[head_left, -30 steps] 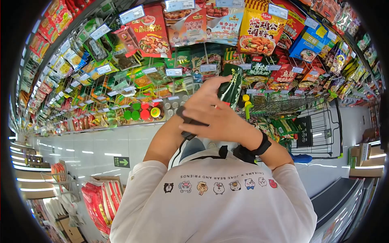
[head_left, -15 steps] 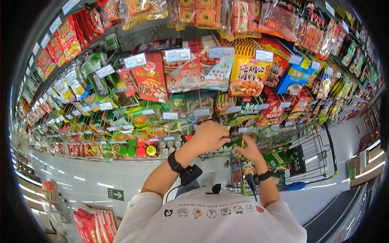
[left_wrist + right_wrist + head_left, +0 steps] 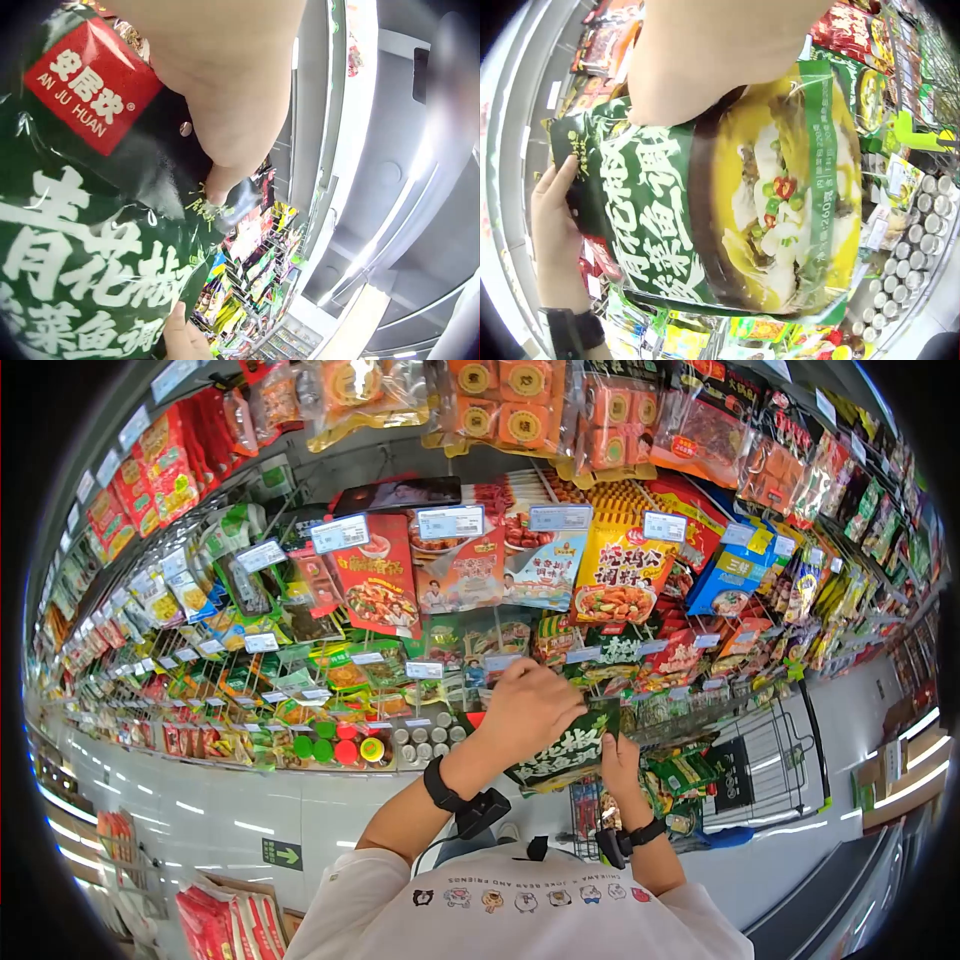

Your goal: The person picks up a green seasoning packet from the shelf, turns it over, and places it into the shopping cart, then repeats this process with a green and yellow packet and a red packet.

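A dark green packet of fish seasoning (image 3: pixel 567 752) is held between both hands over the aisle, in front of the shelves. My left hand (image 3: pixel 530 705) grips its top end, thumb on the printed front near the hang hole in the left wrist view. With the thumb over its edge, my right hand (image 3: pixel 621 765) holds the packet's right side. The right wrist view shows the packet's front (image 3: pixel 765 217) with a picture of fish slices and chillies. There the left hand (image 3: pixel 555 225) pinches the black top strip.
Rows of hanging seasoning packets (image 3: pixel 620 575) with price labels fill the shelves ahead. Small jars (image 3: pixel 345 745) stand on the low shelf at left. To the right is a shopping cart (image 3: pixel 800 760) with green packets (image 3: pixel 685 772) inside. Red bags (image 3: pixel 225 925) are stacked behind at left.
The hands have moved apart from a crossed position, and both now hold the packet. It has turned from upright to lying across, its printed front showing. The head view has tilted upward along the shelves.
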The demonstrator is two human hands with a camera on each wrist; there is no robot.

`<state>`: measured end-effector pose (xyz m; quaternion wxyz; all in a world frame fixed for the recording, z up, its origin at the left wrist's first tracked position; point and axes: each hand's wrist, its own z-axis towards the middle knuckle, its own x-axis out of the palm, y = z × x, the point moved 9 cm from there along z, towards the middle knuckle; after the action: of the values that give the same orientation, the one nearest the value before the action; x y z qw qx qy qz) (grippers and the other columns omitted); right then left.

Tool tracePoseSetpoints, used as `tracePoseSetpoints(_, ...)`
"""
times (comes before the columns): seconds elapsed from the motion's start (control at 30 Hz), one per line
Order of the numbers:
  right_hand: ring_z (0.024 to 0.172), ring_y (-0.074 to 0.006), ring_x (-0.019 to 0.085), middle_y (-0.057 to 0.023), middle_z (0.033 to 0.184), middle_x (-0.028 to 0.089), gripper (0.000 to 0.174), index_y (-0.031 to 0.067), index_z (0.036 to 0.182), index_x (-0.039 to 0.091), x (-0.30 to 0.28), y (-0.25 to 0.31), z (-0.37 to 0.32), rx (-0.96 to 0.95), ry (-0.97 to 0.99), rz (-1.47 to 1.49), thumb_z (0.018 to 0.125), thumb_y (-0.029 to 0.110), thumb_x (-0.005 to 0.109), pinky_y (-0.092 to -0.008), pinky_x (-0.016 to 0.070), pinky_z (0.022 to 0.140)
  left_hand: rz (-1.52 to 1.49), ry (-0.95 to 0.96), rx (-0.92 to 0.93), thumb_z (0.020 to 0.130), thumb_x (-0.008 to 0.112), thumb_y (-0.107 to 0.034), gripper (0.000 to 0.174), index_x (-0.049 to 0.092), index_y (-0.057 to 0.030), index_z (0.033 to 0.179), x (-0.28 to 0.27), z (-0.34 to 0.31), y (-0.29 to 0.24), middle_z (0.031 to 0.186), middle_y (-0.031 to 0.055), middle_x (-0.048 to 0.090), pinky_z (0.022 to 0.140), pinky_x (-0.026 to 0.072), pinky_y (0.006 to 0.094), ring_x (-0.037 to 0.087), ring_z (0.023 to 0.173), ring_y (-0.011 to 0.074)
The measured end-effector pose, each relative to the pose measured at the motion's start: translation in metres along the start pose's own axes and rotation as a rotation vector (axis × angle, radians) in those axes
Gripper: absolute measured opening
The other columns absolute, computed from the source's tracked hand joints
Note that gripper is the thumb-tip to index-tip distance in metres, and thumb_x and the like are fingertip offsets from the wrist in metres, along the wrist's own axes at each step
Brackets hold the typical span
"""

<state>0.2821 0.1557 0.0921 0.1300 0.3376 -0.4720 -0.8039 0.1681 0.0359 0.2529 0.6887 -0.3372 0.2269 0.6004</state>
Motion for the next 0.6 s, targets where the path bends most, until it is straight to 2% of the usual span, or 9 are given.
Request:
tracePoseSetpoints(0.07,0.044,-0.0179,0.035,-0.0094,0.05,0.038,0.028,-0.0007,0.071,0.048,-0.015,0.016,0.003,-0.002,-0.122,-0.08,0.088,0.021,0.044,-0.0309,0.0319,0.045,0.073,-0.109,-0.016,0.066,0.068,-0.025,0.028,0.06,-0.0128,0.09,-0.026,0.012,-0.003,0.086,0.0011,0.059,0.078,0.0372,0.0334,0.053,0.085,0.0199)
tracePoseSetpoints(0.13,0.047,-0.0178,0.03,-0.0105,0.051,0.035,0.028,-0.0014,0.071,0.045,-0.029,0.008,0.001,0.06,-0.249,-0.037,0.088,0.02,0.043,-0.0332,0.0296,0.045,-0.038,-0.136,-0.111,0.066,0.069,-0.021,0.046,0.053,-0.0091,0.107,-0.034,0.012,0.017,0.103,0.0084,0.054,0.084,0.0357,0.0382,0.048,0.097,0.0245)
tracePoseSetpoints(0.2,0.053,-0.0142,0.031,-0.0084,0.055,0.033,0.031,-0.0018,0.07,0.043,-0.044,-0.006,-0.005,0.219,-0.332,0.025,0.09,0.022,0.042,-0.0318,0.0289,0.048,-0.154,-0.41,-0.208,0.067,0.067,-0.016,0.057,0.043,-0.0042,0.117,-0.038,-0.007,0.044,0.11,0.0132,0.049,0.086,0.036,0.0381,0.044,0.102,0.0249)
tracePoseSetpoints(0.23,0.057,-0.011,0.032,-0.0045,0.057,0.039,0.032,-0.0024,0.072,0.045,-0.051,-0.01,-0.009,0.259,-0.386,0.048,0.091,0.024,0.041,-0.0288,0.0311,0.051,-0.31,-0.425,-0.31,0.069,0.065,-0.014,0.059,0.038,-0.0028,0.121,-0.024,-0.018,0.058,0.112,0.0137,0.047,0.085,0.0365,0.0364,0.043,0.104,0.0237)
tracePoseSetpoints(0.27,0.062,-0.0077,0.038,0.0,0.065,0.05,0.036,-0.0029,0.076,0.05,-0.049,-0.018,-0.012,0.315,-0.415,0.269,0.092,0.028,0.041,-0.0251,0.0353,0.057,-0.453,-0.44,-0.413,0.07,0.063,-0.011,0.062,0.033,-0.0014,0.124,-0.007,-0.03,0.072,0.114,0.0141,0.044,0.085,0.037,0.0346,0.041,0.106,0.0224)
tracePoseSetpoints(0.3,0.065,-0.0069,0.04,0.0007,0.071,0.052,0.037,-0.0028,0.079,0.052,-0.052,-0.02,-0.012,0.309,-0.457,0.357,0.092,0.029,0.04,-0.0239,0.0366,0.06,-0.694,-0.406,-0.485,0.072,0.064,-0.014,0.067,0.028,-0.0028,0.127,0.025,-0.039,0.086,0.109,0.0101,0.048,0.082,0.039,0.0303,0.045,0.099,0.02)
tracePoseSetpoints(0.4,0.07,-0.0061,0.045,0.0002,0.078,0.057,0.038,-0.0024,0.085,0.055,-0.053,-0.024,-0.015,0.313,-0.54,0.503,0.092,0.032,0.041,-0.0226,0.0386,0.065,-1.459,0.083,-0.647,0.072,0.065,-0.007,0.065,0.03,-0.0021,0.126,0.108,-0.056,0.086,0.108,0.0098,0.05,0.084,0.0403,0.0294,0.049,0.099,0.0171)
tracePoseSetpoints(0.5,0.071,-0.0061,0.046,-0.0004,0.08,0.058,0.037,-0.0025,0.088,0.056,-0.05,-0.012,-0.018,0.337,-0.583,0.526,0.092,0.032,0.041,-0.0224,0.0393,0.067,-1.256,0.355,-0.516,0.073,0.065,-0.005,0.054,0.039,-0.0012,0.12,0.11,-0.051,0.067,0.105,0.0075,0.055,0.084,0.041,0.0278,0.052,0.096,0.0136)
tracePoseSetpoints(0.6,0.072,-0.0058,0.047,-0.0004,0.08,0.058,0.037,-0.0028,0.089,0.056,-0.044,0.008,-0.018,0.332,-0.594,0.426,0.092,0.03,0.041,-0.0221,0.0396,0.066,-1.368,0.304,-0.579,0.072,0.066,-0.002,0.046,0.047,-0.0004,0.114,0.11,-0.048,0.08,0.102,0.0062,0.057,0.083,0.0421,0.0287,0.054,0.093,0.0126)
